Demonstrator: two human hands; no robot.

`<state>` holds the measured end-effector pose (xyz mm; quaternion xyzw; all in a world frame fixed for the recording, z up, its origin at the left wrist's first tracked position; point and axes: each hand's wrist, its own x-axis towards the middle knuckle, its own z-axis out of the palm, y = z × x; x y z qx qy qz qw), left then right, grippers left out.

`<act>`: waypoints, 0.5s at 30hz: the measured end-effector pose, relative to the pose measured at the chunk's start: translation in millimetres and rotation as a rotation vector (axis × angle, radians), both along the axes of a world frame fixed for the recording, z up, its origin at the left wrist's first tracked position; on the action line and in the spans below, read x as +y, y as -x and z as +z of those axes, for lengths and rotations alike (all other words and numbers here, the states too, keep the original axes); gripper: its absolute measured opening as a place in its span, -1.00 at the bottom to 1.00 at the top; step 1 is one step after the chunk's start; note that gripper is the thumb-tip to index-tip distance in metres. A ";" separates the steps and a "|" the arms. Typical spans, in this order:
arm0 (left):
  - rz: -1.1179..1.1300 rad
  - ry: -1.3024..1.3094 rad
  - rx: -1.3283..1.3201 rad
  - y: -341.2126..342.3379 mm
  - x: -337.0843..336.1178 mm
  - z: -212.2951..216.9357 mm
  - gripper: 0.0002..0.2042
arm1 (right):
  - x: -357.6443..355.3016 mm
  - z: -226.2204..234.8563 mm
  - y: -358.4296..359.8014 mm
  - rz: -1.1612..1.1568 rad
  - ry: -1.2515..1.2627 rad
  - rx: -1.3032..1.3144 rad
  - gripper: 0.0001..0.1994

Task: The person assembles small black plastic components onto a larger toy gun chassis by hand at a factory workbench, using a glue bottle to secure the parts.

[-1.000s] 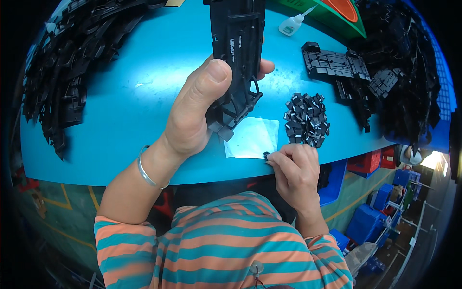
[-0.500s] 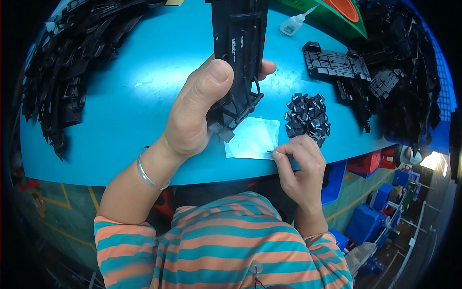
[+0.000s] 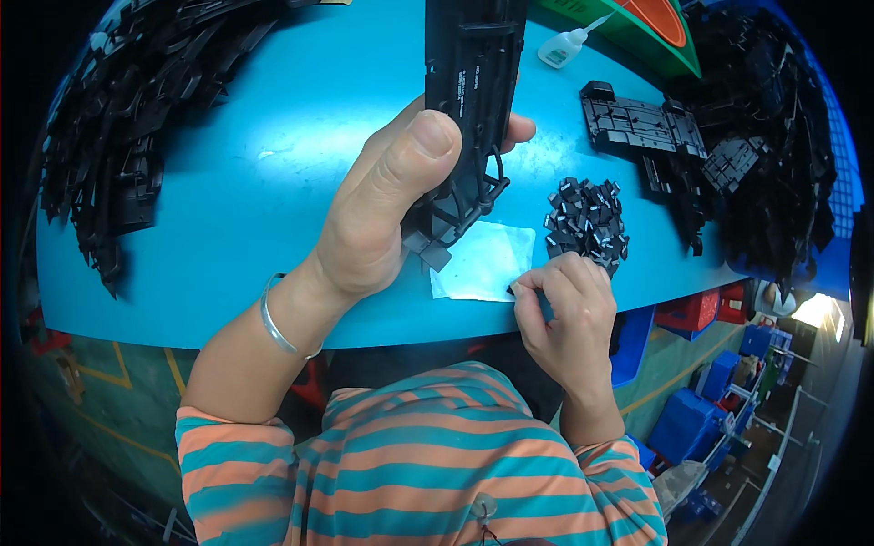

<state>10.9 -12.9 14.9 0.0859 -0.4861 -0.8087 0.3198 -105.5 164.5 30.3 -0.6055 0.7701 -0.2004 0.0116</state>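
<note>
My left hand [image 3: 387, 196] is closed around a long black plastic part [image 3: 473, 100], held up over the table with its thumb along the near side. The part looks like a toy vehicle chassis, with a bent rod and a small flap at its lower end. Under it lies a pale square sheet [image 3: 487, 264]. My right hand [image 3: 574, 309] rests by the sheet's right edge, thumb and forefinger pinching a small black plastic piece [image 3: 513, 289]. Just beyond that hand is a heap of similar small black pieces [image 3: 585, 218].
On the blue table [image 3: 228, 237], black plastic parts [image 3: 137, 118] are piled at the left. More chassis-like parts [image 3: 646, 123] lie at the right. A white squeeze bottle [image 3: 563, 45] stands near a green tray [image 3: 628, 23]. Blue bins [image 3: 687, 423] are on the floor at the right.
The chassis part and my left hand have shifted slightly to the right. The small black piece shows more clearly in my right fingers, which have turned a little.
</note>
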 end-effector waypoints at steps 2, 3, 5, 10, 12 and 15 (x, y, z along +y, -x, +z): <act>0.002 -0.004 0.001 0.4 0.4 0.0 -0.37 | -0.6 -1.4 0.2 0.001 0.020 -0.036 -0.92; 0.004 -0.006 0.002 0.5 0.6 0.1 -0.36 | -1.0 -2.6 0.2 0.003 0.041 -0.073 -0.92; 0.006 -0.006 0.002 0.6 0.5 1.1 -0.36 | -1.9 -8.4 -0.6 -0.021 0.086 -0.133 -0.91; 0.006 -0.016 0.005 1.1 0.1 1.6 -0.35 | 8.3 -12.5 -1.1 -0.088 0.127 -0.186 -0.89; 0.001 -0.011 0.010 1.1 1.1 1.5 -0.36 | 12.4 -12.2 -0.1 -0.070 0.130 -0.156 -0.89; 0.012 0.004 0.005 0.1 2.7 1.1 -0.36 | 10.6 -10.9 -2.0 -0.072 0.141 -0.132 -0.90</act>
